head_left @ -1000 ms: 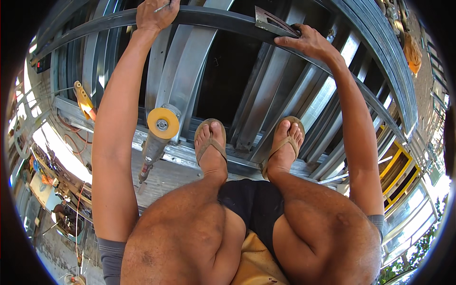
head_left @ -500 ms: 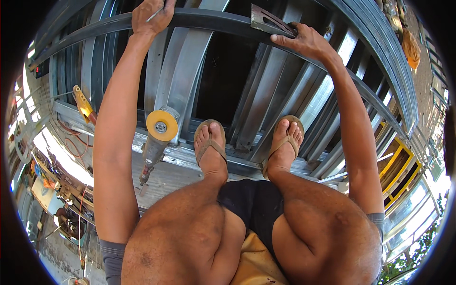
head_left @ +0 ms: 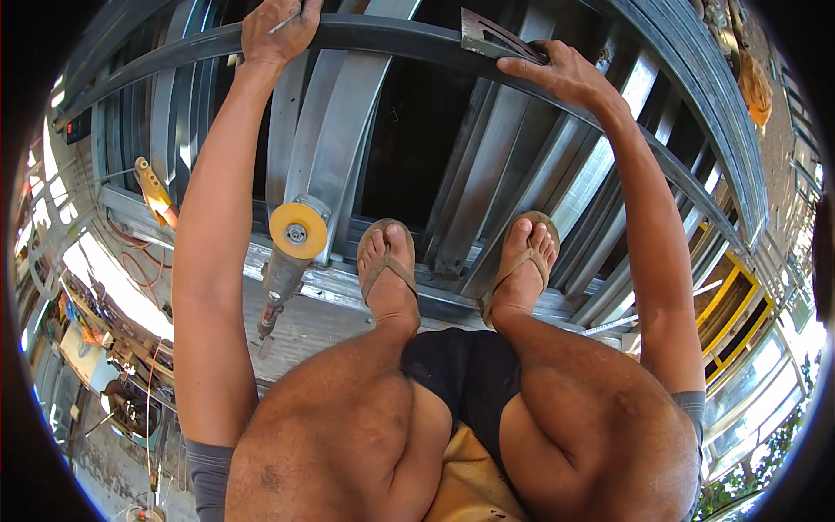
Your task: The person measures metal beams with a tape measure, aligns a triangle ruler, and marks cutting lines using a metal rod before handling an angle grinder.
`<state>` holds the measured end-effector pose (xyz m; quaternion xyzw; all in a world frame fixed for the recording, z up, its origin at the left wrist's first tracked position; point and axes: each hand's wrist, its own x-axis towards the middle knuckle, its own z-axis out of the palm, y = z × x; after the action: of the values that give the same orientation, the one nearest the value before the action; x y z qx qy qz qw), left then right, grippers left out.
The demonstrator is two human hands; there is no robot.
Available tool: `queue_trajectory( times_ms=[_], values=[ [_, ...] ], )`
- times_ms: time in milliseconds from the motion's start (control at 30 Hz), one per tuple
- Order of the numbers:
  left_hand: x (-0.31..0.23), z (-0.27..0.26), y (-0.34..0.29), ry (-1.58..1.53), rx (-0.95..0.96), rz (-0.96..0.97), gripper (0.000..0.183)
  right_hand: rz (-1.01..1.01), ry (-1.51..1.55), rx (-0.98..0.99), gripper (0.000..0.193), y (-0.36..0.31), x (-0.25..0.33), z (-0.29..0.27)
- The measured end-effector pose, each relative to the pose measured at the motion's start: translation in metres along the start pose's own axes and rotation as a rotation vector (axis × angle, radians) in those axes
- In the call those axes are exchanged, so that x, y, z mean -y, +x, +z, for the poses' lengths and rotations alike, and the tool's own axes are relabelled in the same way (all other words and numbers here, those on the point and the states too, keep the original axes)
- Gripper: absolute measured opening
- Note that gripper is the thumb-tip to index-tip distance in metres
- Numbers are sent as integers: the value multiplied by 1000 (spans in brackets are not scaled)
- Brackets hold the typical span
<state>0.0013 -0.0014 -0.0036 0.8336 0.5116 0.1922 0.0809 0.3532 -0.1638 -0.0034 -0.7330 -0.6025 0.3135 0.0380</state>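
A long, dark metal tube (head_left: 391,36) runs across in front of me, over a row of metal profiles. My left hand (head_left: 280,33) is closed at the tube, partly cut off by the upper edge. Between its fingers is a thin grey pencil-like stick (head_left: 285,21). Farther right, my right hand (head_left: 574,78) grips the tube, its thumb stretched along the near side. Its fingers, mostly hidden behind, also hold a flat metal square (head_left: 497,36) with a long slot, which lies against the tube.
An angle grinder (head_left: 291,252) with a yellow disc stands left of my sandalled feet (head_left: 390,265), which rest on the metal frame. A yellow-handled tool (head_left: 155,191) lies farther left. Bundled curved metal bars (head_left: 709,104) rise at right, near a yellow frame (head_left: 735,304). Dark gaps separate the profiles.
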Motion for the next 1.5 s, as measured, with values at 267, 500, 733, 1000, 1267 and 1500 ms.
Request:
queue_trajectory(
  times_ms=[267,500,733,1000,1267,1500],
  values=[
    [0,-1,-1,7,1,1,34,-1,4,44,102,1,1,-1],
    [-1,-2,-2,-6,-18,0,33,-12,-5,26,103,-4,4,-2],
    [8,2,-2,19,-58,21,31,-12,-9,31,104,-1,6,-2],
    [-1,-1,-3,-2,-17,-5,33,20,-17,71,103,-2,6,-6],
    [26,10,-9,90,57,27,37,-4,-68,73,107,-9,9,-4],
    [24,10,-20,68,10,-36,33,-37,-156,-63,110,-22,17,3]
  ],
)
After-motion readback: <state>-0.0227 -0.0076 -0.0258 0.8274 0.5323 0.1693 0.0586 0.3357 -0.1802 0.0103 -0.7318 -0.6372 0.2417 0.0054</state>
